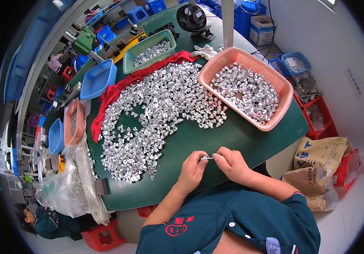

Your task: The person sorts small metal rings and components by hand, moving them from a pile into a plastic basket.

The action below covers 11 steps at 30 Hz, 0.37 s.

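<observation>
Close to the table's near edge, my left hand [192, 170] and my right hand [232, 166] meet over a slim metal rod [207, 158]. Both hands are closed, thumbs and fingers pinching its two ends. Its silver middle shows between them; the ends are covered by the fingers, and whether a small part sits on it I cannot tell. Beyond my hands spreads a big heap of small silver metal fittings [160, 99], cylindrical with holes. To its right, a pink plastic basket [284, 95] holds many more of the same fittings.
A red cloth [102, 114] edges the heap on the green table [215, 142]. Behind stand a green basket [127, 63], an empty blue tray [98, 78] and a black fan [191, 19]. Plastic bags [65, 184] hang at left; paper sacks [313, 178] stand at right. A person sits lower left.
</observation>
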Tool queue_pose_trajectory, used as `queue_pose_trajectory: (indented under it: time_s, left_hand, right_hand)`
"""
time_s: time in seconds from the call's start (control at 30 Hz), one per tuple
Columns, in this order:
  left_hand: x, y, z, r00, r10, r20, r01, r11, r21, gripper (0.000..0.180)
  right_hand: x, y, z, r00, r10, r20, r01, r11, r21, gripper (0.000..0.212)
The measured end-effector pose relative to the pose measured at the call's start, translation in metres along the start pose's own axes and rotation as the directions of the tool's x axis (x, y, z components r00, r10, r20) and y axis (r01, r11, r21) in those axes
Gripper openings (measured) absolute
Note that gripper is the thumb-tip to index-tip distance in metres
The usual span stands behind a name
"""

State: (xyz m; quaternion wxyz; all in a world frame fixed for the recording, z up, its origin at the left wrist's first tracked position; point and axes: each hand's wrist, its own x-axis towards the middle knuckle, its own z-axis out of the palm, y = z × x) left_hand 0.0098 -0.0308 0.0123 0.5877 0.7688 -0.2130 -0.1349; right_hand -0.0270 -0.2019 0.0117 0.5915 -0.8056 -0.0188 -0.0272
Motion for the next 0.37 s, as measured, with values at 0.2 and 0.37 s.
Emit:
queue_pose_trajectory:
  time_s: [0.2, 0.37]
  left_hand:
    - [0.0035, 0.0016, -0.0076, 0.926, 0.360, 0.112, -0.376, 0.864, 0.334, 0.017]
    - [0.0017, -0.0018, -0.0022, 0.942, 0.331, 0.059, -0.325, 0.849, 0.418, 0.018]
  right_hand:
    - [0.0046, 0.0016, -0.0098, 0.743, 0.381, 0.551, -0.669, 0.378, 0.640, 0.034]
    - [0.0031, 0.0027, -0.0060, 0.726, 0.386, 0.569, -0.686, 0.348, 0.639, 0.034]
